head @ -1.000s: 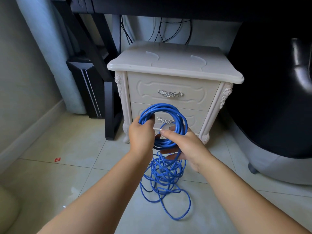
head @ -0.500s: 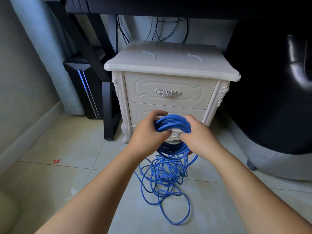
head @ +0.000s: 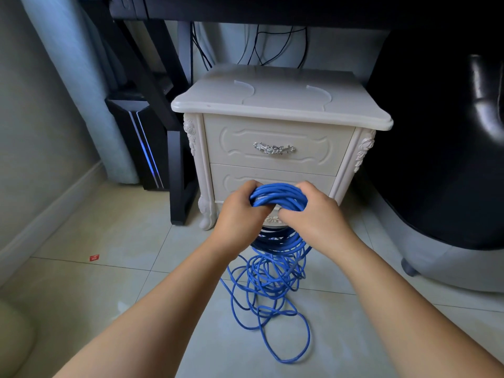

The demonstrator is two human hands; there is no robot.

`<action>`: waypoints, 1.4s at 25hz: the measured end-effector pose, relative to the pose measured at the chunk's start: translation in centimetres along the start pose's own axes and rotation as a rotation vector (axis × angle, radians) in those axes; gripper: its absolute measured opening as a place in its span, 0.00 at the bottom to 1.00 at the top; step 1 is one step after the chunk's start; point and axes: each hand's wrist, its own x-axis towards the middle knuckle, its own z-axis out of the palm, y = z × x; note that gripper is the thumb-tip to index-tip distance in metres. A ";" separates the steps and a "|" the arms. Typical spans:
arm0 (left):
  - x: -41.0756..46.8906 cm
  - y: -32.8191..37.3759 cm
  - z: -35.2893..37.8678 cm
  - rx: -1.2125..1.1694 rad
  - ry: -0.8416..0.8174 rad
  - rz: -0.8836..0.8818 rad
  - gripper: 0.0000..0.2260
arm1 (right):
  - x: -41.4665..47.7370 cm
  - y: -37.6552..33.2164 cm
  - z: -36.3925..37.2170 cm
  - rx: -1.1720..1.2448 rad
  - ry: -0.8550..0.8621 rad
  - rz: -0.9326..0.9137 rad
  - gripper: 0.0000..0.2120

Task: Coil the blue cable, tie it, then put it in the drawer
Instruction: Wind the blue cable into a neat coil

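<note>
Cable (head: pixel 278 194) flattened, between left grip (head: pixel 240 212), right grip (head: pixel 317 215)

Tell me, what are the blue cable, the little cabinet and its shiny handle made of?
Cable: likely a smooth plastic or rubbery jacket, bendy enough to fall in loose loops.
Cabinet: probably painted wood or board, cream with a soft sheen and carved trim.
Handle: looks like silvery metal, glossy and ornate, though it could be plated plastic.

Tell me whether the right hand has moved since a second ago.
Yes. Against the nightstand, the right hand has shifted up and rightward, from across the coil's middle to gripping the right side of the blue cable coil.
</note>
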 end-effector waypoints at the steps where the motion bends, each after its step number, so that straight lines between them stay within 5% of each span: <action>1: 0.1 0.1 0.0 -0.069 0.041 -0.040 0.01 | 0.0 0.1 0.0 0.053 -0.013 0.026 0.09; 11: 0.4 1.2 0.1 -0.690 0.175 -0.374 0.05 | -0.2 -0.2 2.6 0.822 -0.066 0.284 0.12; 14: 0.1 1.2 0.3 -0.716 0.124 -0.356 0.06 | -0.2 0.0 2.6 0.772 0.006 0.263 0.06; 17: 0.0 0.9 0.0 -0.510 0.024 -0.317 0.01 | 0.3 0.4 1.8 0.605 0.080 0.208 0.11; 25: -0.2 0.5 -0.6 0.134 -0.043 0.171 0.30 | 0.3 0.2 0.4 -0.154 -0.012 -0.110 0.12; 27: -0.1 0.1 -0.8 0.208 -0.048 0.231 0.29 | 0.0 -0.1 0.2 -0.294 -0.024 -0.168 0.11; 29: 0.0 0.1 -0.8 0.235 -0.018 0.240 0.17 | 0.0 -0.4 -0.2 -0.375 -0.010 -0.213 0.09; 31: 0.0 0.2 -0.5 0.220 0.044 0.208 0.05 | -0.1 -0.5 -0.3 -0.348 0.005 -0.201 0.09; 35: 0.3 1.0 0.3 -0.184 0.128 0.003 0.05 | 0.1 -0.9 -0.5 0.192 0.111 -0.045 0.07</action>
